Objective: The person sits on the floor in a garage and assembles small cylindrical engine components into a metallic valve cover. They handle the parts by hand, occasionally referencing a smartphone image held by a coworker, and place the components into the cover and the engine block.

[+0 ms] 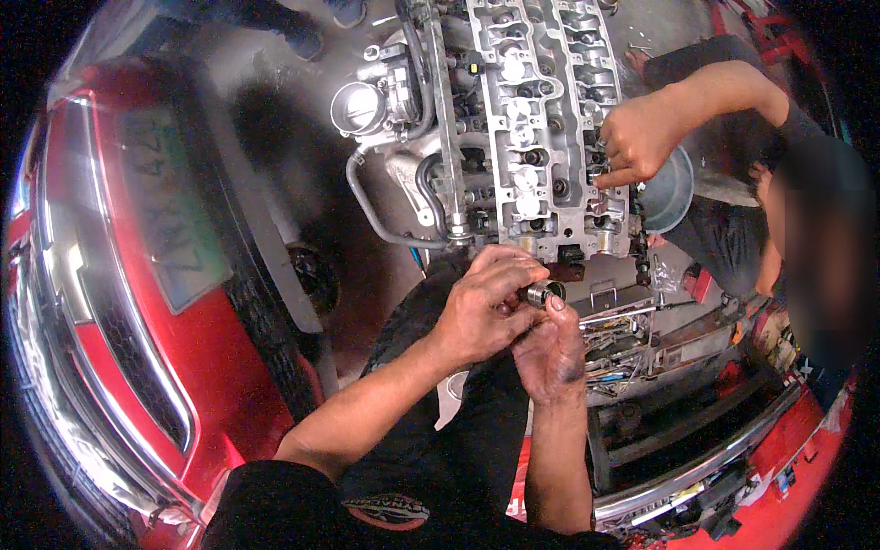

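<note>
A small shiny metal cylinder [543, 293] is pinched between both my hands, just below the near edge of a bare aluminium cylinder head [541, 119]. My left hand [481, 312] wraps over it from the left. Pressing on its end from below are the grease-stained fingers of my right hand [550, 353]. Both forearms rise from the lower edge over my dark trousers. Across the engine, another person's hand [637, 137] touches the head's right row of bores with its fingertips.
A red car front with chrome grille trim [101, 348] curves along the left. A throttle body [359, 108] and black hoses [385, 215] hang off the engine's left side. A red tool tray with wrenches [623, 335] lies to the right. A pale bucket [674, 188] stands beyond.
</note>
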`<state>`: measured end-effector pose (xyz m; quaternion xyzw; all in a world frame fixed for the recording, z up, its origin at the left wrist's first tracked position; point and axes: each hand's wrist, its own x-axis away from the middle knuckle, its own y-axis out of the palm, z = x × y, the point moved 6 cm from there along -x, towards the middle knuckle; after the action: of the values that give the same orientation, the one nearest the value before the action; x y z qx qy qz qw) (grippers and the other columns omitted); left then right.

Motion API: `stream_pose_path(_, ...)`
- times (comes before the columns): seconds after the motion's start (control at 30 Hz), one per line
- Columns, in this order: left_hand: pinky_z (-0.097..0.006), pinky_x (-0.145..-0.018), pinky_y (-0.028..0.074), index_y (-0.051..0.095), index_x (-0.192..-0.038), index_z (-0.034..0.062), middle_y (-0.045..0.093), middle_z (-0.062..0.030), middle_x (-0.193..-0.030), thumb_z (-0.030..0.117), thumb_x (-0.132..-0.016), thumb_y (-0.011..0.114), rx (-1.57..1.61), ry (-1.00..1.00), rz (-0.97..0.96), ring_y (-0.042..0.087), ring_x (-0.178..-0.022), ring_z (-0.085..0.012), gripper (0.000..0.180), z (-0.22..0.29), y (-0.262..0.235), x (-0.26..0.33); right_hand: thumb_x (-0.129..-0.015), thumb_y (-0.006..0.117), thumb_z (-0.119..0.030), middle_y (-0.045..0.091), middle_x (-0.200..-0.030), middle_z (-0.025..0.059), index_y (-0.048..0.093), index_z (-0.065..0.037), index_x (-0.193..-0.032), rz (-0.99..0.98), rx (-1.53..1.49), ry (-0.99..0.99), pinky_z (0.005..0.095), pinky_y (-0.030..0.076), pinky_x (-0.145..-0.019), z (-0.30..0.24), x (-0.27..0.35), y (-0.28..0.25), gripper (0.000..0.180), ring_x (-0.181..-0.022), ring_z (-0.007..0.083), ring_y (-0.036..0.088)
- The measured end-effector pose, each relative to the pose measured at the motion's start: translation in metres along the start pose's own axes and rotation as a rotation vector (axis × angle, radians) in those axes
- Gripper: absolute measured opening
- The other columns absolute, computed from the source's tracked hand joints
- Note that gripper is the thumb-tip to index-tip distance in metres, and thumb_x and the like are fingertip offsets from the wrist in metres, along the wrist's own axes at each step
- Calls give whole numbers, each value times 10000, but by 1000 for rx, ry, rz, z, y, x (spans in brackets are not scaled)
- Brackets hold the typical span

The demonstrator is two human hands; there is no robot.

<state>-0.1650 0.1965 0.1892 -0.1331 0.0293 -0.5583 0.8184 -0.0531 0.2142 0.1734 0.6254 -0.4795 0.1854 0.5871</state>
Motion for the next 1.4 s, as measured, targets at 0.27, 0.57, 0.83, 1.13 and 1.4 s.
stream_pose_path(0.27, -455, -993, 415, 581, -1182, 36, 636, -124, -1170, 94, -657, 809, -226, 113, 198, 534, -1158, -366, 576, 24, 1, 11, -803, 715, -249, 614, -1078, 70, 581, -1, -1157, 198, 264, -393, 314, 467, -898, -12, 9, -2, 452, -1006, 184, 588)
stream_pose_path(0.57, -425, -960, 445, 621, -1061, 34, 670, -105, -1049, 136, -711, 818, -258, 89, 342, 562, -1121, -318, 414, 24, 0, 10, -777, 789, -161, 635, -994, 7, 611, -3, -1165, 361, 353, -507, 217, 463, -738, 3, 8, 1, 455, -840, 78, 562)
stream_pose_path(0.83, -438, -929, 454, 618, -1047, 20, 658, -119, -1030, 113, -708, 803, -306, 103, 289, 572, -1092, -336, 397, 22, 3, 12, -785, 786, -161, 636, -1034, 34, 595, 13, -1181, 351, 287, -471, 244, 482, -799, 9, 12, 3, 472, -903, 107, 584)
stream_pose_path(1.13, -449, -907, 457, 611, -1045, 17, 656, -121, -1015, 105, -711, 795, -297, 148, 313, 576, -1070, -347, 391, 23, 1, 15, -794, 777, -145, 636, -1029, 32, 608, -4, -1135, 322, 274, -495, 235, 484, -785, 14, 13, 4, 405, -908, 108, 584)
stream_pose_path(1.4, -427, -939, 446, 632, -1036, 45, 621, -120, -1089, 229, -792, 743, -451, 203, 148, 553, -1095, -319, 325, 25, 34, 12, -783, 792, -212, 635, -862, 1, 600, -29, -1041, 395, 385, -493, 280, 495, -728, 2, 24, -33, 370, -795, 116, 584)
